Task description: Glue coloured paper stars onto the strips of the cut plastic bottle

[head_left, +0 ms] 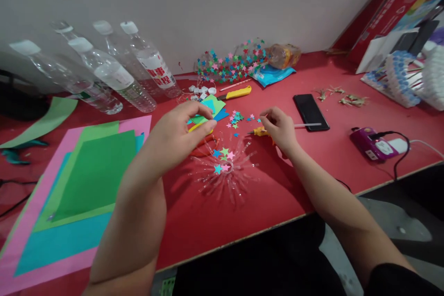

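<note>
My left hand [173, 134] hovers above the near left of a clear plastic piece cut into thin spread strips [239, 180]; its thumb and index finger come together, and anything between them is too small to tell. Pink, blue and green stars [218, 169] lie on the strips' centre. To the right, my right hand [280, 130] has thumb and fingertips pinched, their contents unclear. Right beside and partly under it is a yellow glue gun [259, 132], with a pale stick [312, 125] showing behind the hand. Red-handled scissors [204, 148] are partly hidden by my left hand.
Coloured sheets [93, 175] and plastic bottles [156, 67] occupy the left. Behind are loose stars [237, 116], a yellow cutter [238, 93] and a star-covered clear piece [231, 67]. A phone [311, 112] and purple power adapter [373, 143] lie right.
</note>
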The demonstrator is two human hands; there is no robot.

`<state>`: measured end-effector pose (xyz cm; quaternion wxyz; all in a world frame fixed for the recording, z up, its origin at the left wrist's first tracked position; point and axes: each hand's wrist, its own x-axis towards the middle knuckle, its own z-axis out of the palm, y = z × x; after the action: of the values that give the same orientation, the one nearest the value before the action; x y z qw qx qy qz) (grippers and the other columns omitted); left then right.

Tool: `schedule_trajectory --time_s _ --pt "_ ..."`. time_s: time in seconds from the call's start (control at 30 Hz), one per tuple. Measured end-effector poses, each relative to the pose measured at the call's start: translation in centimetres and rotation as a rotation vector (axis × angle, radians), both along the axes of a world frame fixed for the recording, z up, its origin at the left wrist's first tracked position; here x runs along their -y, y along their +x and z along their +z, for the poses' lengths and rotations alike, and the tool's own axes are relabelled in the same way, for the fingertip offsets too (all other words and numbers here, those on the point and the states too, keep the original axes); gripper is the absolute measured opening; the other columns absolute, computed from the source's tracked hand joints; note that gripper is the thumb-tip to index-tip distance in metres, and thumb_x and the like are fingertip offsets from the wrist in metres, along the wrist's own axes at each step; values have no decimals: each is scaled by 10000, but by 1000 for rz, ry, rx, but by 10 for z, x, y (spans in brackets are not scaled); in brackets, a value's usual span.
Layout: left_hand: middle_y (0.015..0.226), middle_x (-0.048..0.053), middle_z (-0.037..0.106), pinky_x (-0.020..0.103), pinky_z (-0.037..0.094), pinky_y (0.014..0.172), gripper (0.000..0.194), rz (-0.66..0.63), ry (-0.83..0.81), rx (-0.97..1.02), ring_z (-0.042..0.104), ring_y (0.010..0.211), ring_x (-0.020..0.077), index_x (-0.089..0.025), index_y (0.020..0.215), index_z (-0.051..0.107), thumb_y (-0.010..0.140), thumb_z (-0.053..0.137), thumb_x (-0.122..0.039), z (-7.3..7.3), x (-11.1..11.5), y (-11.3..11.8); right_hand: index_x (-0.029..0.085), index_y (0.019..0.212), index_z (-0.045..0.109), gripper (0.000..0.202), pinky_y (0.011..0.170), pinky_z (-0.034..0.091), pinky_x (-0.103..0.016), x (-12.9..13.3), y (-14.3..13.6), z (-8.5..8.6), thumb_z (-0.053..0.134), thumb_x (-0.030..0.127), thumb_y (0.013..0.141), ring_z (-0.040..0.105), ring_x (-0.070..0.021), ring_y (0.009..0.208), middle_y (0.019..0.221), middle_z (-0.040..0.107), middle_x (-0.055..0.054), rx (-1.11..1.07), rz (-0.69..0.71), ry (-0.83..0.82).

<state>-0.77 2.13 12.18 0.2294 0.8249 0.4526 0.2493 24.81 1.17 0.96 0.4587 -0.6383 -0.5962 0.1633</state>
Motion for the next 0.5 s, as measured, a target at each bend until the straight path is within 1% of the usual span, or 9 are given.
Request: schedule_trajectory --time_s 0.07,0.13,0.23,0.33,0.43,0.5 --pt "1034 28 717 331 473 856 217 -16 -74 -82 649 973 215 -224 931 653 882 547 -407 -2 0 -7 187 821 632 118 576 378 -237 -1 2 1 537 257 821 507 -107 571 620 561 33 69 31 -31" --pt "999 19 726 325 467 802 247 -16 -127 -140 658 923 217 -240 921 661 881 540 -451 -5 -2 -16 177 800 657 113 622 399 -258 -5 3 5 558 232 797 548 -130 642 714 623 -9 123 55 -52" --pt "973 13 723 331 445 757 276 13 -94 -162 655 873 222 -252 938 654 883 520 -487 -6 -5 -27 165 791 688 142 738 423 -302 -15 3 15 559 222 810 580 -174 779 844 672 -64 345 83 -102" --pt "965 16 716 329 431 729 275 35 -61 -154 648 864 225 -249 943 646 892 504 -478 -4 -7 -32 163 809 716 187 823 408 -326 -31 -2 23 537 209 839 586 -189 820 870 703 -78 619 130 -190" --pt "942 20 713 320 422 691 251 45 -54 -171 641 836 223 -242 931 642 893 507 -451 -1 -7 -34 144 793 741 199 821 380 -333 -48 -10 24 544 162 807 582 -198 809 868 712 -106 772 170 -285" --pt "929 20 712 316 412 667 238 58 -42 -175 639 815 222 -240 925 639 891 513 -439 1 -6 -36 130 807 752 210 792 363 -342 -58 -15 23 543 155 794 578 -219 838 891 714 -136 872 168 -349"
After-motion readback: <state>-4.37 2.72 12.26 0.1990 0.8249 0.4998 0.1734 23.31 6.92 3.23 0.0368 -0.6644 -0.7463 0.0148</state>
